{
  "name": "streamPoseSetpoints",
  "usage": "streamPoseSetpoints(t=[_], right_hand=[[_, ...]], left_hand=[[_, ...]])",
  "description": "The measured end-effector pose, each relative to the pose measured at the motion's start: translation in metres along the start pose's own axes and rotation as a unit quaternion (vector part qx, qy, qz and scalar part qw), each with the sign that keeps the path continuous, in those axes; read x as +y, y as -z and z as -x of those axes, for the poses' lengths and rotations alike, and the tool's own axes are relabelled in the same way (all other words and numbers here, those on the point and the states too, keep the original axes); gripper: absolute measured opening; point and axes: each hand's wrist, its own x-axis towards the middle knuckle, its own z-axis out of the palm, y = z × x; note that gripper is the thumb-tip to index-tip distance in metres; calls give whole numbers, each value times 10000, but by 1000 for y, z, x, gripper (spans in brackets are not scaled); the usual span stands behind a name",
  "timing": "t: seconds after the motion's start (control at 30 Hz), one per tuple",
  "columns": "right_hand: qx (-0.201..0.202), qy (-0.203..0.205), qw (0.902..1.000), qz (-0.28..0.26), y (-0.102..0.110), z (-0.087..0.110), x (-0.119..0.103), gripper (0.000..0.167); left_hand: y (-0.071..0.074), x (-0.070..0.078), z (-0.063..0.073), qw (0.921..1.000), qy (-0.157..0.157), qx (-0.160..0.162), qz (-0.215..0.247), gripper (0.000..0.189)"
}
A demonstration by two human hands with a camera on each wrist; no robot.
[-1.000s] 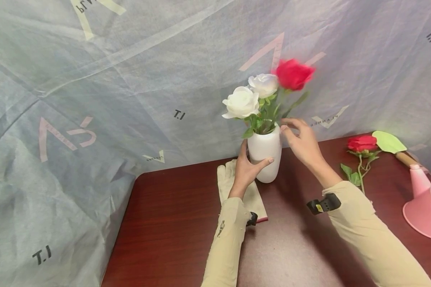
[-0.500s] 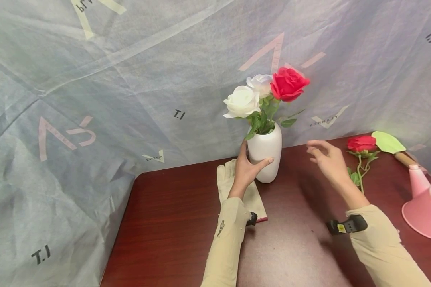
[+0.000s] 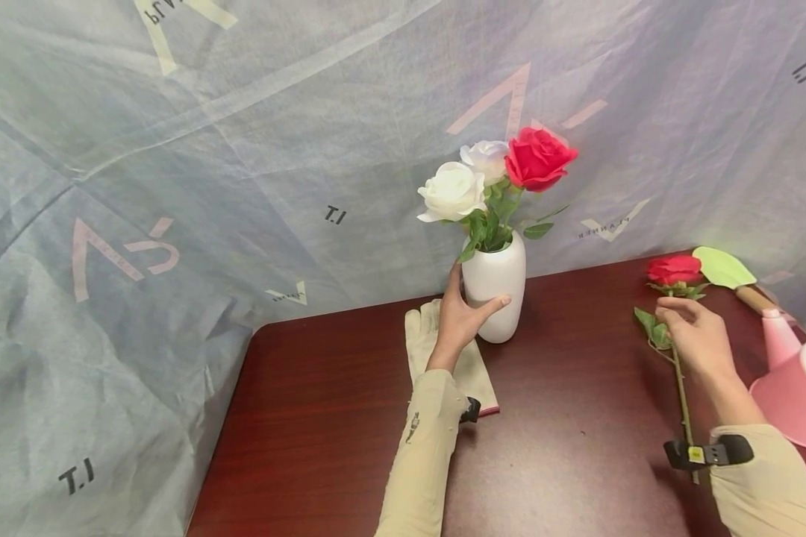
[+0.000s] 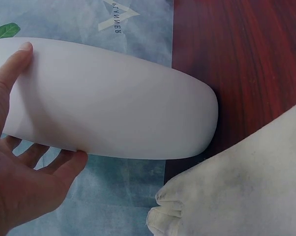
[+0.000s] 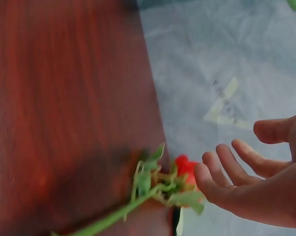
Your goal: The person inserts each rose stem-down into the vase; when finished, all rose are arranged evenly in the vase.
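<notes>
The white vase point(image 3: 495, 287) stands upright on the dark red table point(image 3: 322, 418), near its rear edge. The left hand point(image 3: 458, 324) grips the vase body from the side: the thumb lies across the near face and the fingers curve around the opposite side. Two white roses point(image 3: 453, 192) and an upper red rose point(image 3: 540, 159) project from the vase mouth, with green leaves at the rim. The right hand point(image 3: 701, 339) is positioned at the stem of a loose red rose point(image 3: 673, 270), just below the bloom. In the right wrist view its fingers are extended with a slight bend and the thumb is apart; contact with the stem cannot be determined. The loose rose lies on the table, bloom toward the rear edge, stem running toward the person and passing beneath the right wrist strap point(image 3: 715, 452). A cream glove point(image 3: 475, 377) lies flat beside the vase, partly beneath the left forearm. A trowel point(image 3: 724, 267) with a light green blade and a pink watering can point(image 3: 802, 399) are located near the loose rose.
</notes>
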Motion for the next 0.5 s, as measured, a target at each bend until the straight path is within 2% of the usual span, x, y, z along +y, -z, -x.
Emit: streamPoseSetpoints(t=[0.2,0.4,0.5], right_hand=[[-39,-122,9978,646,6,3,17,50],[-286,-188,9913,1275,8,6,27,55],[-428,-61,9854,1648,6,7,32,55]], left_hand=[[0,0,1,10000,-34,12,49,94],[0,0,1,10000,-35,-2,64,94],[0,0,1,9999,-55,1,89,93]])
